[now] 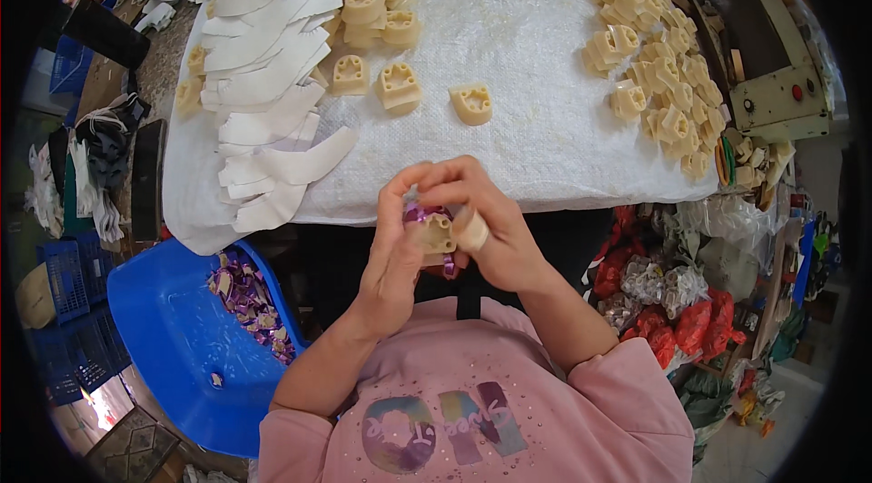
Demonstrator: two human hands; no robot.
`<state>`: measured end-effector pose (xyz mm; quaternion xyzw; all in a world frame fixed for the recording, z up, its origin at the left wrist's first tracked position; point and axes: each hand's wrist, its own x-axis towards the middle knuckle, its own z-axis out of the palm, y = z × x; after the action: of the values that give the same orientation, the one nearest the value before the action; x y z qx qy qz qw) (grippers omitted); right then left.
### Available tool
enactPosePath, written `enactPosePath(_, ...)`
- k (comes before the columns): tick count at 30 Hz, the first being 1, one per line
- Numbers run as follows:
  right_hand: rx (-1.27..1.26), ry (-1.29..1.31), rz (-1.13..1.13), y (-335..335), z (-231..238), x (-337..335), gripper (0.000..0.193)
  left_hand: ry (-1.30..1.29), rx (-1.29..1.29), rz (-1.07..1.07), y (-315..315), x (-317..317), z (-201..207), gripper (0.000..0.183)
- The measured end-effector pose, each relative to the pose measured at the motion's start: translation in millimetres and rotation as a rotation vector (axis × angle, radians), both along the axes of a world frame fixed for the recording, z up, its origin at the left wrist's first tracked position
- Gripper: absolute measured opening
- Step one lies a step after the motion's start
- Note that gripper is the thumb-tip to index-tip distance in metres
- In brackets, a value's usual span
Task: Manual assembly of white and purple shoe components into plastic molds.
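Observation:
Just in front of the table's near edge, my left hand (pixel 389 247) and my right hand (pixel 505 233) close round one cream shoe heel (pixel 439 236). Shiny purple material (pixel 449 267) shows against the heel, partly covered by my fingers. A pale, rounded piece (pixel 470 230) sits at my right thumb; whether it is a finger cover or a separate part I cannot tell. On the white sheet (pixel 527 156) beyond my hands stand three single heels, the closest a cream heel (pixel 470 105). White curved strips (pixel 272 101) lie overlapped in a long row on the left.
Many cream heels (pixel 677 83) are heaped along the sheet's right side, with more at the back. A blue tub (pixel 173 338) at lower left holds purple pieces (pixel 250 310). Red plastic bags (pixel 718 319) lie at right, below a control box (pixel 781 103).

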<state>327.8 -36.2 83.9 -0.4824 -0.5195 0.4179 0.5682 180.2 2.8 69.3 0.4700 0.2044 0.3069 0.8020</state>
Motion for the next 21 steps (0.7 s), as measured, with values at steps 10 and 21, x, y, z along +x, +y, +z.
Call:
enactPosePath(10, -0.41, 0.44, 0.312, 4, -13, 0, 0.017, 0.186, 0.378, 0.227, -11, 13, 9, 0.069)
enactPosePath(21, -0.043, 0.443, 0.052, -10, -21, -33, 0.036, 0.147, 0.173, 0.439, -6, 19, 4, 0.042)
